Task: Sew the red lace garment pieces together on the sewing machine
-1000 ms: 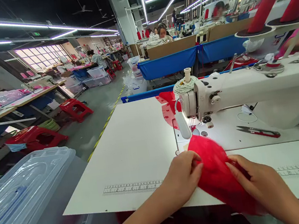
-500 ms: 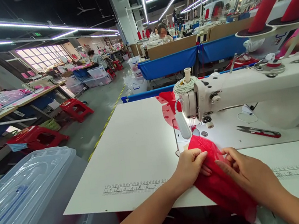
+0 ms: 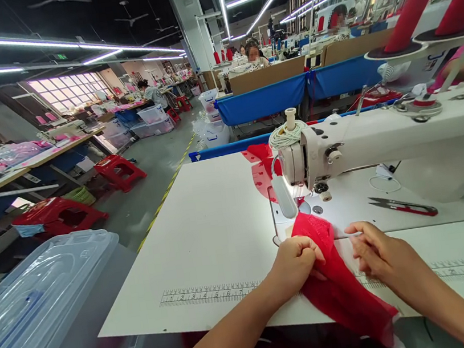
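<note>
A strip of sheer red fabric runs from just in front of the sewing machine down over the table's front edge. My left hand is closed on its left side, pinching the cloth between thumb and fingers. To the right of the cloth, my right hand hovers apart from it above the table, fingers loosely bent and spread, with nothing visible in them. Behind the machine's needle area lies another piece of red fabric. Thread snips rest on the machine bed, beyond my right hand.
A ruler scale is printed along the white table. Clear plastic bins stand at the left, with red stools beyond. Red thread cones rise at the right. Other people sit at machines farther back.
My right hand has let go of the red fabric and moved to the right. The cloth's right side has dropped and narrowed. My left hand keeps its hold, its fingers curled tighter.
</note>
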Demonstrator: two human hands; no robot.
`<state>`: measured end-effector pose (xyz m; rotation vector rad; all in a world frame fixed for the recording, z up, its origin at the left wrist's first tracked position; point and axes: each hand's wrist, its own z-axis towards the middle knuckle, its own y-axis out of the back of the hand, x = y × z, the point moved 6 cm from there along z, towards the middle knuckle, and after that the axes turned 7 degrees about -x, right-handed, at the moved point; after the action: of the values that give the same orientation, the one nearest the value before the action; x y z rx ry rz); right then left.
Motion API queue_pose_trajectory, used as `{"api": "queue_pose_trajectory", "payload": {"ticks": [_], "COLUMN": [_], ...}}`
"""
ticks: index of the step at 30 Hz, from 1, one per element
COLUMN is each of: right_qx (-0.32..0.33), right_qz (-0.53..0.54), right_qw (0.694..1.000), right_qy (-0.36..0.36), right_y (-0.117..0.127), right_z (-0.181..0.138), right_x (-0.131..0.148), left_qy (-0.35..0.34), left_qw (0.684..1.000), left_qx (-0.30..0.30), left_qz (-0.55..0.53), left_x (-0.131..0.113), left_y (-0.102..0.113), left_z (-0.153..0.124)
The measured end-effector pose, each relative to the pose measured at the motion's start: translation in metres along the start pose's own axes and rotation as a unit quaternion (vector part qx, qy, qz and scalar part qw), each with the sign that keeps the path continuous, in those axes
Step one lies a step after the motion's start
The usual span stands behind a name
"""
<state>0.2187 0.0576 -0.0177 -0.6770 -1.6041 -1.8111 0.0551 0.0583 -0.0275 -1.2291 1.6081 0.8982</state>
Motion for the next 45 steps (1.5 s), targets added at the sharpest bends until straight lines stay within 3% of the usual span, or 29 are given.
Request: {"api": "queue_pose_trajectory", "payload": {"ticks": [6, 11, 14, 17, 19, 22, 26, 28, 32, 36, 39, 42, 45], "right_qx": [0.043, 0.076, 0.007, -0.113, -0.107, -0.023, 0.007, 0.032, 0.074, 0.079, 0.070, 0.071, 0.066], "right_qz": [-0.079, -0.070, -0.111, -0.147, -0.097, -0.021, -0.066, -0.112, -0.159, -0.179, -0.174, -0.152, -0.152], "right_qw": [0.993, 0.992, 0.992, 0.977, 0.974, 0.968, 0.957, 0.949, 0.926, 0.912, 0.913, 0.915, 0.916], "right_qy": [0.083, 0.069, 0.059, 0.102, 0.175, 0.251, 0.284, 0.294, 0.334, 0.360, 0.363, 0.368, 0.366], "right_y": [-0.016, -0.006, 0.013, 0.025, 0.014, -0.018, -0.043, -0.047, -0.044, -0.041, -0.040, -0.040, -0.040], "right_z": [0.000, 0.009, 0.012, 0.009, 0.007, 0.011, 0.023, 0.028, 0.036, 0.041, 0.041, 0.040, 0.040], "right_x": [0.030, 0.005, -0.009, 0.004, 0.026, 0.046, 0.041, 0.034, 0.033, 0.034, 0.033, 0.033, 0.032], "left_qy": [-0.015, -0.046, -0.060, -0.062, -0.058, -0.045, -0.068, -0.108, -0.134, -0.156, -0.294, -0.373, -0.371], "left_qw": [1.000, 0.993, 0.991, 0.992, 0.993, 0.996, 0.993, 0.971, 0.855, 0.772, 0.708, 0.709, 0.699], "left_qx": [-0.008, -0.078, -0.073, -0.061, -0.052, -0.027, -0.032, -0.082, -0.179, -0.247, -0.211, -0.118, -0.115], "left_qz": [0.025, 0.081, 0.091, 0.088, 0.088, 0.067, 0.093, 0.199, 0.468, 0.565, 0.606, 0.586, 0.600], "left_x": [-0.002, -0.003, -0.003, -0.004, -0.004, -0.005, -0.013, -0.023, -0.038, -0.046, -0.049, -0.036, -0.024], "left_y": [-0.001, 0.006, 0.005, 0.003, 0.002, 0.000, 0.015, 0.034, 0.063, 0.065, 0.041, 0.022, 0.022], "left_z": [-0.002, -0.002, -0.001, 0.000, -0.001, -0.007, -0.014, -0.013, -0.003, 0.009, 0.014, 0.019, 0.025]}}
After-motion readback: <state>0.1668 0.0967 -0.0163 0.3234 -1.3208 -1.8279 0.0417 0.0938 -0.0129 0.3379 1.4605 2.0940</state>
